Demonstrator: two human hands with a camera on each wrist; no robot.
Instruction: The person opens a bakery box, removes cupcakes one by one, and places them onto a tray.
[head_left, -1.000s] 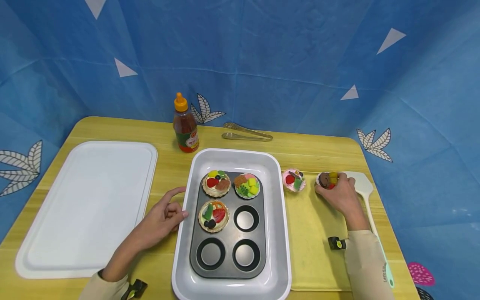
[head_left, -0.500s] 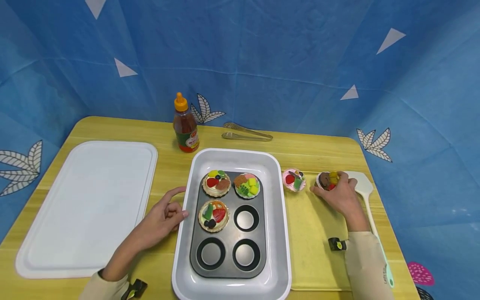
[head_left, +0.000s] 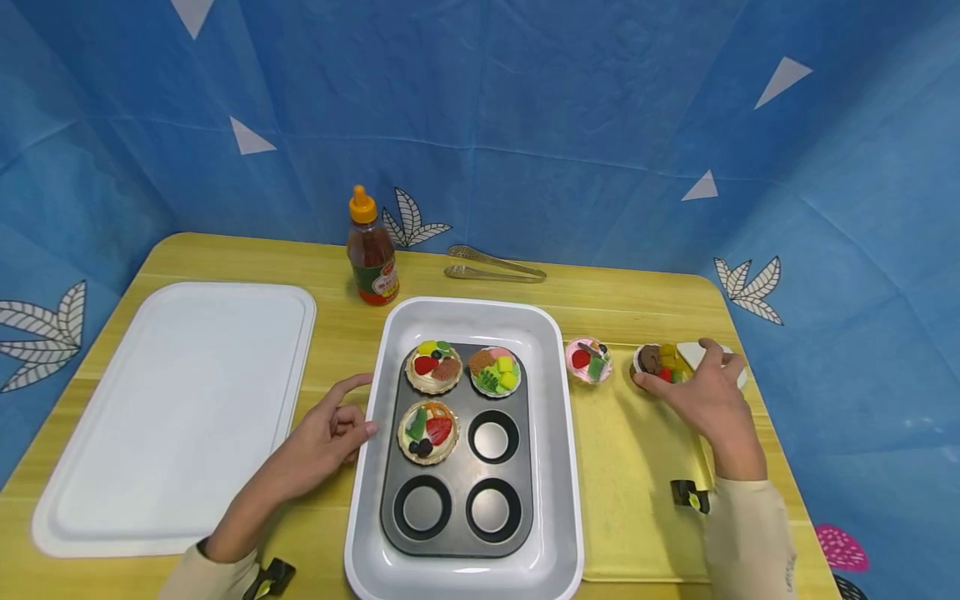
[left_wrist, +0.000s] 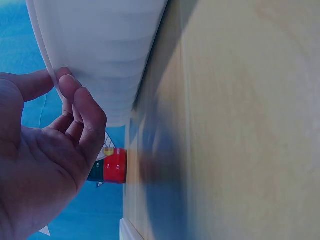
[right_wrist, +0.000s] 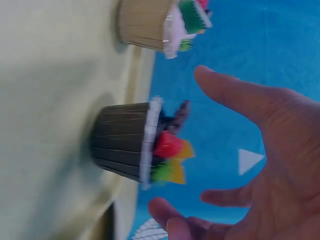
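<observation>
My left hand pinches the left rim of a white rectangular tray between thumb and fingers. In the left wrist view the thumb and fingers meet across that rim. Inside the tray is a dark muffin pan, with two fruit tarts and a fruit-topped cupcake in its cups. At the right, my right hand hovers with spread fingers around a chocolate cupcake. A gap shows between those fingers and the dark cupcake case in the right wrist view. Left of it stands a pink cupcake.
A yellow mat lies under the right arm. The right hand partly covers a white spatula head. Behind the tray are a sauce bottle and metal tongs. A white board lies at the left.
My right hand has let go of the chocolate cupcake, spread its fingers and shifted slightly right, over the spatula. The cupcake stays in place. The left hand has not moved.
</observation>
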